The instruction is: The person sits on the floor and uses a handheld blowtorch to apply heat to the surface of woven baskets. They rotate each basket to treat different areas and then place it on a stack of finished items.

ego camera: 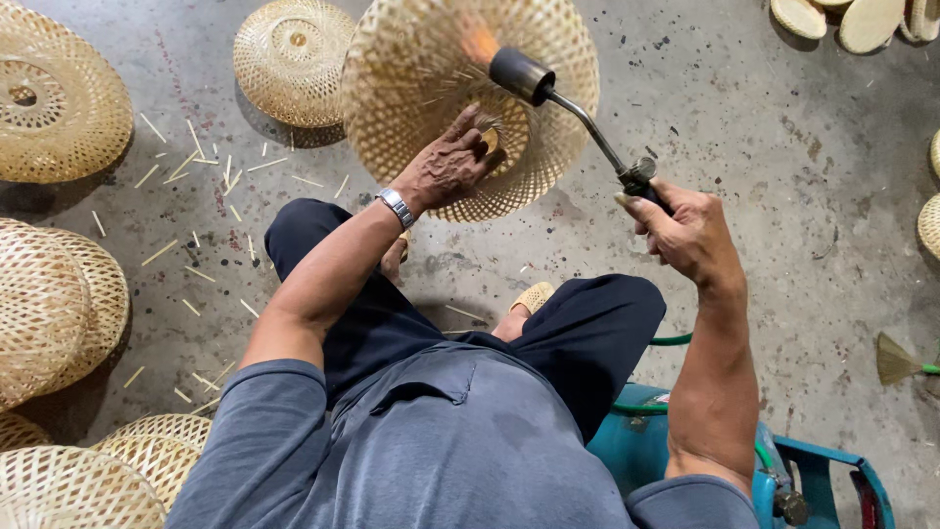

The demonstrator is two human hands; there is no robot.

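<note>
Left hand (452,162) grips woven bamboo lampshade (411,88) at its center hole, while right hand (685,230), fingers closed on gas torch (578,113), aims flame at shade's upper rim.

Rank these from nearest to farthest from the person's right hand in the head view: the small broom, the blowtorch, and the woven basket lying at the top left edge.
1. Blowtorch: gripped in the right hand itself.
2. Small broom: on the floor to the right, lower down.
3. Woven basket: far across at the left edge.
</note>
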